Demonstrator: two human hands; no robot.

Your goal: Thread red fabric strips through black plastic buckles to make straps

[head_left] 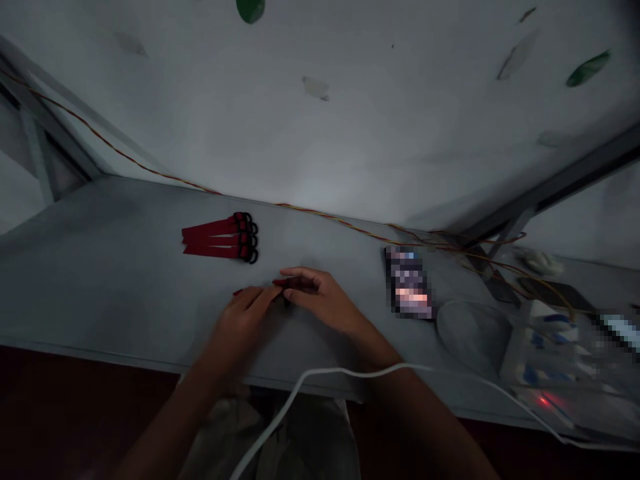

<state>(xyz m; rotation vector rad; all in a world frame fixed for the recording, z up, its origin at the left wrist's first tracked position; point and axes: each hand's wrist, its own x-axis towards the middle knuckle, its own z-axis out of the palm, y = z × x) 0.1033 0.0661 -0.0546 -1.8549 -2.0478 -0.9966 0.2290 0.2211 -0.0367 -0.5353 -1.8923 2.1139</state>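
From my remote post I watch a left hand (243,311) and right hand (327,297) meet over a grey bench (125,280), a mostly hidden red-and-black piece (279,283) between their fingers. Red straps with black loops (215,239) lie fanned beyond the fingers, to their left; a lit, pixelated phone (411,287) rests to their right. Nearer than the fingers, a white cable (325,371) crosses my view.

A plain workstation, probably in a small workshop, is showing here. A grey desk (100,280) is standing against a scuffed white wall (350,147) that is carrying torn scraps (315,88) and green patches (589,69). Metal framing (555,180) is flanking both ends, twisted wire (320,213) is trailing along the back, a blurry power strip (530,340) is sitting at the right, and matching red straps (213,240) are lying grouped together.
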